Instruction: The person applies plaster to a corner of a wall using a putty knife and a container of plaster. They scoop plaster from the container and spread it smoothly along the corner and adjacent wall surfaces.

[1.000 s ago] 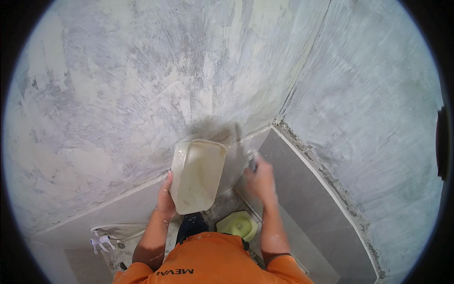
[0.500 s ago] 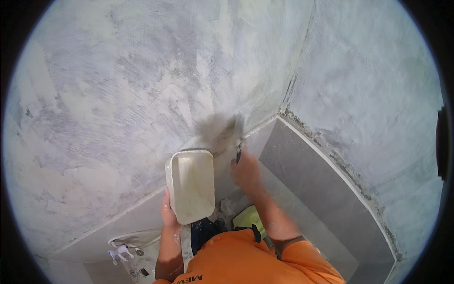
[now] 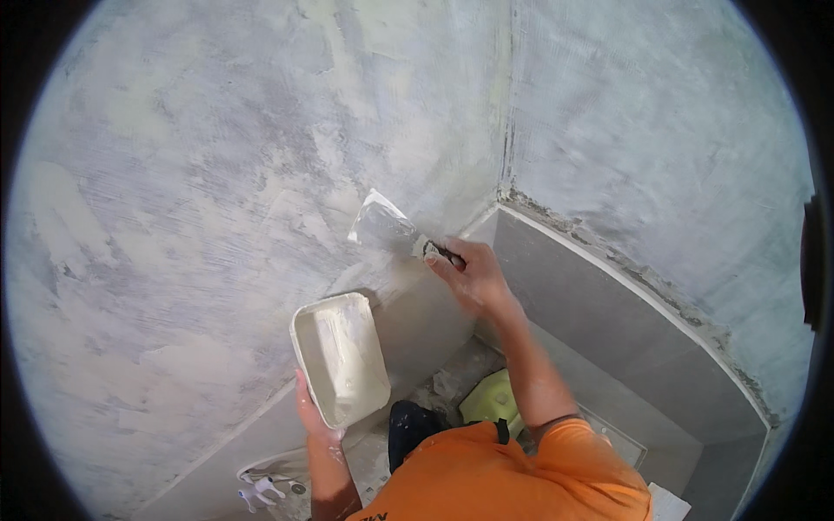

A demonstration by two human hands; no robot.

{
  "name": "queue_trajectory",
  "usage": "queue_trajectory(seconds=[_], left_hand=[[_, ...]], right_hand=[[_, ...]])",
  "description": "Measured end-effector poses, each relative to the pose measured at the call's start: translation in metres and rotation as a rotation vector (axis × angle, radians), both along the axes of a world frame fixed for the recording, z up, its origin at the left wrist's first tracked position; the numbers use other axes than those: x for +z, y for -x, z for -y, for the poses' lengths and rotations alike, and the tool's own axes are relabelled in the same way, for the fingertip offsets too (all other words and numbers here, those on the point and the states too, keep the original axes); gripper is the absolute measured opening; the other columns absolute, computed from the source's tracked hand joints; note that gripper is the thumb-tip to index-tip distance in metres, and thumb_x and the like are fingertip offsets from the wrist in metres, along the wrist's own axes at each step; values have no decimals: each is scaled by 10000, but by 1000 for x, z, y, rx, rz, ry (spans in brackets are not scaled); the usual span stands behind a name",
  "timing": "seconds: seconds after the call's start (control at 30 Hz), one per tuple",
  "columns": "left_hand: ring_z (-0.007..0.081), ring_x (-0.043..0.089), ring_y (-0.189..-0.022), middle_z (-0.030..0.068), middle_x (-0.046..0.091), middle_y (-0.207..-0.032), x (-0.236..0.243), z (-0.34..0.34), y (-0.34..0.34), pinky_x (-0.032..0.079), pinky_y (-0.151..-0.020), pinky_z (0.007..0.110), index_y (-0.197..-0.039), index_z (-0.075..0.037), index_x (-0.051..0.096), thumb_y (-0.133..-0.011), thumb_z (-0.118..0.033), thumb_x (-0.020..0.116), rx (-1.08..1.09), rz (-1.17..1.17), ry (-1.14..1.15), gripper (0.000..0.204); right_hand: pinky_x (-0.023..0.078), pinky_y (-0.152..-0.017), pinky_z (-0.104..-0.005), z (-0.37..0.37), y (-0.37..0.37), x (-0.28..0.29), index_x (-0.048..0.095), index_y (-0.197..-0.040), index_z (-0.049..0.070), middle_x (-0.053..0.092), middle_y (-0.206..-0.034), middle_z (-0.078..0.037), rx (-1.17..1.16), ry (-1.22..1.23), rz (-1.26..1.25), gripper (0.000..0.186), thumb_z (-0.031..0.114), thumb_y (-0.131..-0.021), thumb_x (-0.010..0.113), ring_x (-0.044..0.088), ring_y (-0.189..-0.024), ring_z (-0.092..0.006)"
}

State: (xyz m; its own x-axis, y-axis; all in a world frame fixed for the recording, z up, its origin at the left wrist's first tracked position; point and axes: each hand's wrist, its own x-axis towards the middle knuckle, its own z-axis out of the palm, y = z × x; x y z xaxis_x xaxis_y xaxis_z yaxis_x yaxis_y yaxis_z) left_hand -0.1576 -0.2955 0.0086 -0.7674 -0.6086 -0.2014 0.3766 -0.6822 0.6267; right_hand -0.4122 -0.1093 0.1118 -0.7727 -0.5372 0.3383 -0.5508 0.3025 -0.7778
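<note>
My left hand (image 3: 317, 408) grips a cream rectangular tub (image 3: 360, 382) by its lower left side, its opening tilted up toward me. Pale filler paste (image 3: 339, 343) coats the inside of the tub. The fingers of my right hand (image 3: 473, 273) are wrapped round the dark handle of a putty knife (image 3: 385, 224). Its wide metal blade points up and left, with white paste along the edge. The blade is at the patchy plastered wall (image 3: 252, 182), above and right of the tub; whether it touches the wall I cannot tell.
Grey tiles (image 3: 591, 295) line the lower wall, with a rough gap (image 3: 608, 252) above their top edge. A second plastered wall (image 3: 660, 139) meets the first at a corner. Below are a yellow-green container (image 3: 491, 399) and a small white fitting (image 3: 259, 493).
The putty knife has swung from near the tile edge up and left, its blade now showing clearly. The tub has shifted slightly lower and tilted, and the whole view has turned a little.
</note>
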Motion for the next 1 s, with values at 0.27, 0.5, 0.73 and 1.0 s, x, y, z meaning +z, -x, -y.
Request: queue_trajectory(seconds=[0.27, 0.5, 0.73, 1.0], left_hand=[[272, 616, -1174, 149, 602, -1333, -24, 5, -43, 504, -991, 415, -1401, -5, 505, -1046, -461, 454, 112, 36, 29, 581], [277, 618, -1159, 121, 608, -1327, -17, 13, -40, 505, -993, 421, -1403, -33, 514, -1050, -482, 410, -19, -82, -3, 580], [280, 587, -1223, 141, 582, -1362, 8, 25, -54, 477, -1021, 420, -1457, -26, 448, -1039, -514, 404, -96, 25, 102, 644], [258, 639, -1126, 82, 636, -1278, -21, 36, -75, 536, -944, 423, -1406, -87, 519, -1048, -467, 410, -86, -25, -105, 533]], right_hand=[[421, -584, -359, 13, 109, -24, 666, -753, -19, 513, -596, -117, 66, -29, -22, 495, 463, -818, 758, 455, -581, -150], [366, -522, -348, -46, 106, -70, 574, -615, 8, 539, -565, -58, -258, -93, -98, 503, 415, -870, 723, 443, -521, -135], [280, -406, -249, 13, 13, -17, 602, -771, 82, 476, -583, 34, -158, 548, 501, 436, 449, -1005, 575, 408, -457, -73], [316, -361, -283, 111, -53, -99, 529, -741, 86, 472, -568, 3, -224, 416, 644, 564, 576, -1015, 476, 443, -415, -121]])
